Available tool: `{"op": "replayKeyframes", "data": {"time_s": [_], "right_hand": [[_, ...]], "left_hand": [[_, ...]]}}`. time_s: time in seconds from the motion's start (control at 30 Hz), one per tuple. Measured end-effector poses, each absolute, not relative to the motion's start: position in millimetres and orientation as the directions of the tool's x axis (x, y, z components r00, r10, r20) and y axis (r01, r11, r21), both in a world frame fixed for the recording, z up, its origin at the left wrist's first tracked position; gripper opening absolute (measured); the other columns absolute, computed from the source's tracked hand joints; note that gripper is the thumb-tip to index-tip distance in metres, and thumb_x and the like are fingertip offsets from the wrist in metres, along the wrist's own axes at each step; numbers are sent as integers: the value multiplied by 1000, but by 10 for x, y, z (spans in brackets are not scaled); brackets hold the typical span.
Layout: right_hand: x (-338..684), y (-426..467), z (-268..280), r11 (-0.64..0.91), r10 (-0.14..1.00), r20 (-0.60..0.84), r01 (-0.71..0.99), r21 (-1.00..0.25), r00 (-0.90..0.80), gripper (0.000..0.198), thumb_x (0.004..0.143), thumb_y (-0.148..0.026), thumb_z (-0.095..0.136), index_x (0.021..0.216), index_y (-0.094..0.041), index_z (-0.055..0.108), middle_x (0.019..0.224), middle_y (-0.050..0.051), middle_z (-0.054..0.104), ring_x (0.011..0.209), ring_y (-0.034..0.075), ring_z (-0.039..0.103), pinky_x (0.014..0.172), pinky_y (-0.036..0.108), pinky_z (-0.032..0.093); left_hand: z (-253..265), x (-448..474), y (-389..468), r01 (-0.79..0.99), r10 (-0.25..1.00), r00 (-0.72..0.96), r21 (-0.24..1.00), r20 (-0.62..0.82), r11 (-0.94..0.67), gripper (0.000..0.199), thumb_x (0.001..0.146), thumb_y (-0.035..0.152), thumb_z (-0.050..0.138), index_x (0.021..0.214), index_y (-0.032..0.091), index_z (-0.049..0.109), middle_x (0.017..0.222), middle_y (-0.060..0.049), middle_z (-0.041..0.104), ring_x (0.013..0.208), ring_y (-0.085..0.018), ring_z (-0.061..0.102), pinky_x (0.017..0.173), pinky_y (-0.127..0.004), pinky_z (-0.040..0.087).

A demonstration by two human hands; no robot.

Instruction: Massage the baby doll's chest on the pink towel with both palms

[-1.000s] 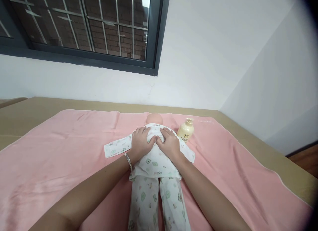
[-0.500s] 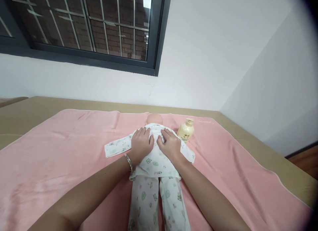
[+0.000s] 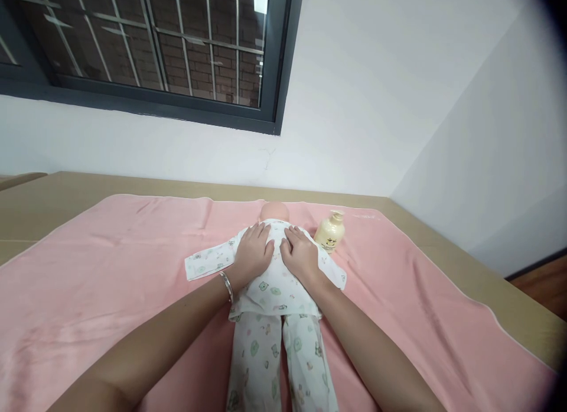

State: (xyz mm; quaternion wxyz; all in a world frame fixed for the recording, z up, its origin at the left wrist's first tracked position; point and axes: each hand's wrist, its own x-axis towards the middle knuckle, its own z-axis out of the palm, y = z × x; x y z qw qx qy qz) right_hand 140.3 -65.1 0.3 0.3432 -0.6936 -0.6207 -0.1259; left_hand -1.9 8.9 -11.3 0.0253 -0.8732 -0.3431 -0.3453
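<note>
A baby doll (image 3: 277, 291) in white printed pyjamas lies on a pink blanket (image 3: 146, 240), its bald head at the far end and its legs toward me. My left hand (image 3: 254, 252) rests flat on the left side of its upper body, fingers stretched out toward the head. A silver bangle (image 3: 226, 286) circles that wrist. My right hand (image 3: 300, 255) lies flat on the other side of the upper body, thumb pointing inward. Close to the right hand stands a pale yellow pump bottle (image 3: 330, 230), beside the doll's shoulder.
The blanket covers a tan surface (image 3: 354, 201) that meets a white wall (image 3: 345, 104). A dark-framed window (image 3: 270, 113) with metal bars is above at the left. A brown wooden piece (image 3: 543, 285) shows at the right edge.
My right hand has shifted slightly inward on the doll's upper body, and its fingers lie closer together. The left hand stays nearly where it was. The whole view has shifted a little.
</note>
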Motion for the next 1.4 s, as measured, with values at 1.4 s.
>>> {"op": "replayKeyframes", "data": {"time_s": [1.4], "right_hand": [[1358,-688,56,-107,799,559,968,-228,220,43,87,-37,48,126,-23,60,128,9,61,119,28,54,94,39,45]], "left_hand": [[28,-55,-104,699,589,470,130,657,-703,32,91,31,45,116,16,60,111,-14,64,108,-30,56,92,-47,47]]}}
